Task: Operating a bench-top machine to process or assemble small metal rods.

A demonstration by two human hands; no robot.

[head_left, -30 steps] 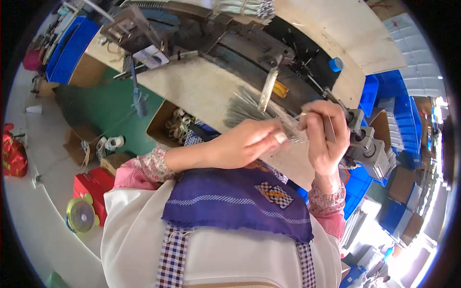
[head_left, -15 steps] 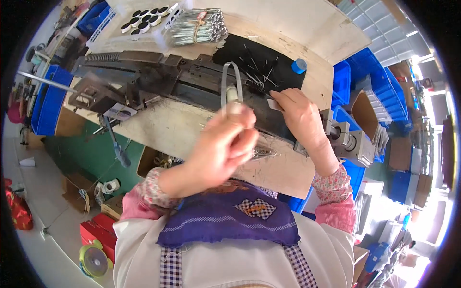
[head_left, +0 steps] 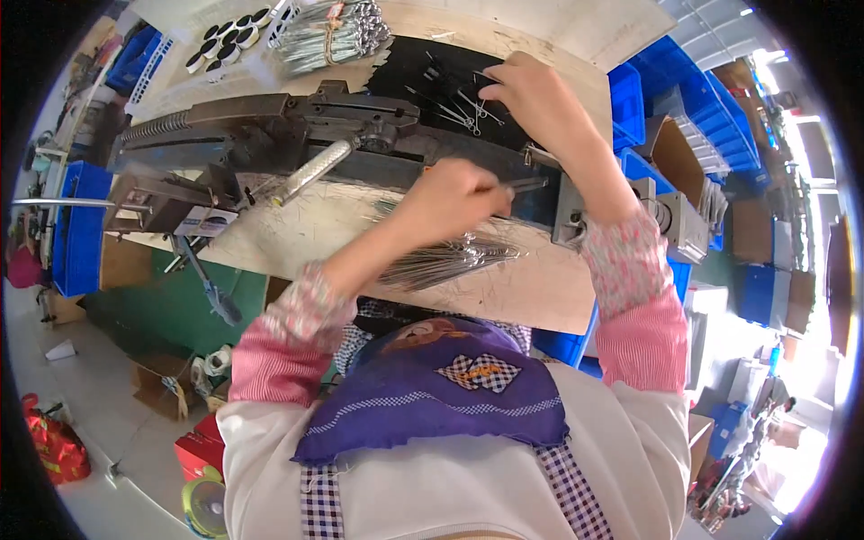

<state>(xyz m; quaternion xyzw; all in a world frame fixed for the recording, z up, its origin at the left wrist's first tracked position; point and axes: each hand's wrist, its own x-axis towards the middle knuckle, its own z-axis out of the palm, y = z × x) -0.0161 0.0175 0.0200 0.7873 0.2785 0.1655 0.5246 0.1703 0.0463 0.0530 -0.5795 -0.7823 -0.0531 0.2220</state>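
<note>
My right hand (head_left: 540, 94) reaches over the black mat (head_left: 409, 63), fingers pinched on a thin metal piece beside its fingertips. Several thin metal rods with small ring ends (head_left: 463, 117) lie on the mat below. My left hand (head_left: 454, 198) is closed at the near edge of the long dark metal machine (head_left: 297, 135). A slim metal strip (head_left: 529, 184) shows just past its fingers; whether they grip it I cannot tell. Left of that hand, a silver lever (head_left: 315, 171) slants toward me from the machine. Thin wire-like rods (head_left: 450, 261) lie in a heap beneath my left wrist.
A tied bundle of metal rods (head_left: 328, 36) lies at the back, beside a clear crate (head_left: 180, 90) of round black-and-white pieces. A grey clamp-like block (head_left: 679, 225) stands at the machine's right end. Blue bins (head_left: 626, 103) line the right side; a metal bar (head_left: 63, 202) juts out left.
My left hand has left the lever, which now lies further left, and moved right to the machine. My right hand has gone up and away over the mat; the pale flat piece it held is out of sight.
</note>
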